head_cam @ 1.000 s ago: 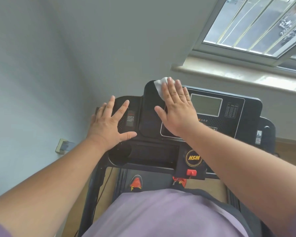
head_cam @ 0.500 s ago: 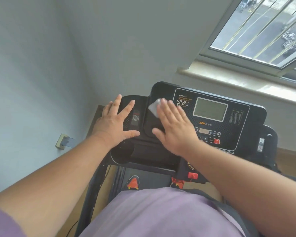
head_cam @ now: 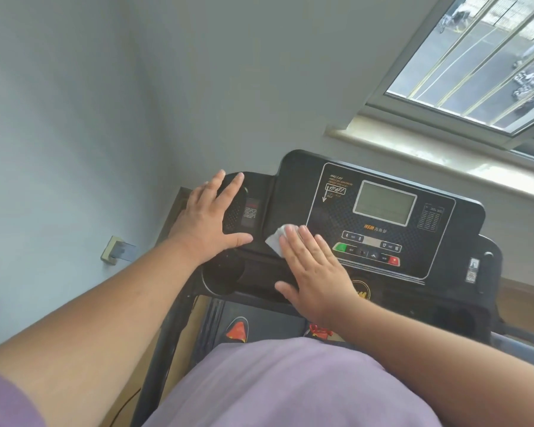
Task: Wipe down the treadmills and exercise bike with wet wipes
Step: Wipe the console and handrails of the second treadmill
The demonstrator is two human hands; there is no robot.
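Nearest you, your purple shirt [head_cam: 290, 386] fills the bottom of the view, both bare forearms reaching forward over it. Past the shirt's edge, the orange toes of your shoes [head_cam: 236, 329] show on the dark treadmill belt [head_cam: 269, 322]. Your right hand [head_cam: 316, 272] lies flat, fingers straight and slightly spread, pressing a white wet wipe [head_cam: 278, 240] onto the lower left part of the treadmill console [head_cam: 444, 229]; only the wipe's crumpled edge pokes out beyond your fingertips, just left of the button row, near the green button [head_cam: 340, 247]. Nothing is pinched or curled round; the palm does the holding. Your left hand [head_cam: 208, 220] is also flat and spread, resting on the console's left wing over the round speaker grille [head_cam: 236, 211], thumb out toward the wipe but apart from it. Below it sits a round cup well [head_cam: 221, 274]. Farther up the console: grey display screen [head_cam: 384, 202], red button [head_cam: 393, 261] at right. Left on the wall, a socket [head_cam: 117, 250]. Beyond, the window sill [head_cam: 429, 155] and barred window [head_cam: 481, 53], street outside.
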